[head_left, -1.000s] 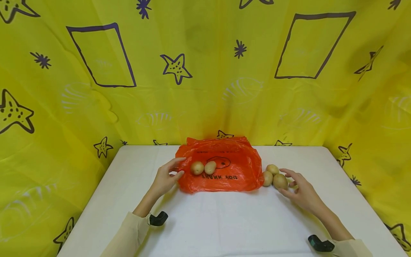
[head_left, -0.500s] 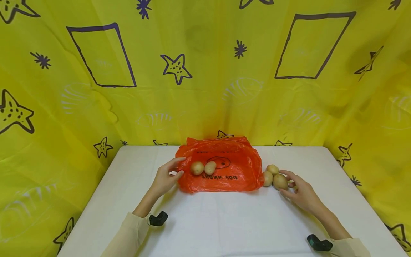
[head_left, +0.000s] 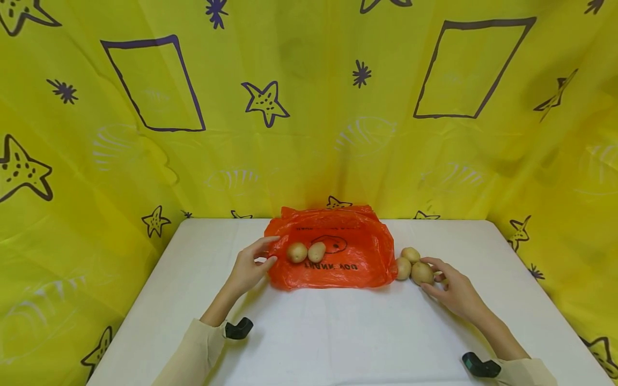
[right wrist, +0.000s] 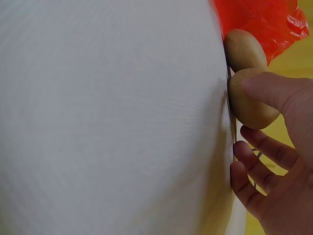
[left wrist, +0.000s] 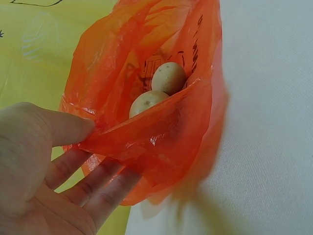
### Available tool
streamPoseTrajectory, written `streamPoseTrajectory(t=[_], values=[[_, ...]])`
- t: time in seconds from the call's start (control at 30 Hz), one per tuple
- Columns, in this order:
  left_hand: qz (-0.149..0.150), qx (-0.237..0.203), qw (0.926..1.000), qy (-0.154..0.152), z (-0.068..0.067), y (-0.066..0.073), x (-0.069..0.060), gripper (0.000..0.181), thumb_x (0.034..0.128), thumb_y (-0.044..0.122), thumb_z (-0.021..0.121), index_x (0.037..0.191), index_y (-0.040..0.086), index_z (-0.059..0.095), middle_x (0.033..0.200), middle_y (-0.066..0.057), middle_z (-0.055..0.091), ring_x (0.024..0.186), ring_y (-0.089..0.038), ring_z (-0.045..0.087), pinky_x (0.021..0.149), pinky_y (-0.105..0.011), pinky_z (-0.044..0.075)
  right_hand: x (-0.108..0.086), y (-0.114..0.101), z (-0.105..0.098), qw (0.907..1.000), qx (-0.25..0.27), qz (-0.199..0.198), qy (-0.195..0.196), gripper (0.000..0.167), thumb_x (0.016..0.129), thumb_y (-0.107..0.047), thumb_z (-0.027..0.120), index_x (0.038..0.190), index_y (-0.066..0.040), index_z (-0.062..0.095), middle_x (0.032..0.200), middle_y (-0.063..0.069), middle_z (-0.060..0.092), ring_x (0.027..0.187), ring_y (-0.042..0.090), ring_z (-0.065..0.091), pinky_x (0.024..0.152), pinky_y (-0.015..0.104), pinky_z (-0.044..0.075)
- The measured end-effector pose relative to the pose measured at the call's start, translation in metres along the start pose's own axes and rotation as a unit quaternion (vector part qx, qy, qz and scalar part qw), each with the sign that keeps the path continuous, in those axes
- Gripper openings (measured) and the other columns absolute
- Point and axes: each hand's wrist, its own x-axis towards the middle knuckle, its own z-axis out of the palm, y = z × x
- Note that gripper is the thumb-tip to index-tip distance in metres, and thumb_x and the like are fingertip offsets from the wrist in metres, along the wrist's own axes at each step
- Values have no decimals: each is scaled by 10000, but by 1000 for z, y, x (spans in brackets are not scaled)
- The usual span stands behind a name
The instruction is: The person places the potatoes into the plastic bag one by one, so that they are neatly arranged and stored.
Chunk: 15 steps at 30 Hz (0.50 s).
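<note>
An orange-red plastic bag [head_left: 367,252] lies with its mouth towards the head camera and two potatoes [head_left: 296,252] inside at its left. My left hand [head_left: 247,271] pinches the bag's left edge; in the left wrist view the thumb [left wrist: 73,128] lies on the near side of the film [left wrist: 161,142] and the other fingers behind it. Three potatoes [head_left: 402,268] sit together just right of the bag. My right hand [head_left: 456,289] has its thumb and forefinger around the nearest one [head_left: 422,273]; the right wrist view shows the thumb on that potato [right wrist: 249,105].
A white-covered table [head_left: 289,343] carries everything. Yellow curtains [head_left: 309,150] with drawn stars hang behind it and along both sides. A black wrist device [head_left: 238,328] is on the left cuff, and another [head_left: 480,365] on the right.
My right hand has shifted slightly left, its thumb and forefinger closer around the nearest potato. The left hand, the bag and the potatoes in it look unmoved.
</note>
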Motion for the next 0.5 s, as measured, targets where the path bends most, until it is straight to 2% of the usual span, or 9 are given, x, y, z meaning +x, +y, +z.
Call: streamPoseTrajectory(t=[0.2, 0.5], values=[[-36, -73, 9999, -88, -2, -7, 1, 435, 916, -45, 722, 1325, 91, 668, 1177, -155, 726, 1054, -324, 697, 860, -477, 604, 0, 1, 0, 10000, -82, -16, 0, 608, 816, -37, 842, 1361, -85, 577, 1124, 182, 676, 858, 223, 610, 631, 240, 487], [5, 45, 10000, -21, 0, -6, 2, 448, 903, -79, 716, 1328, 49, 654, 1176, -189, 719, 1058, -362, 692, 856, -509, 599, 0, 2, 1, 10000, -73, -15, 36, 599, 809, -36, 849, 1345, -89, 589, 1117, 173, 680, 842, 222, 611, 622, 237, 492]])
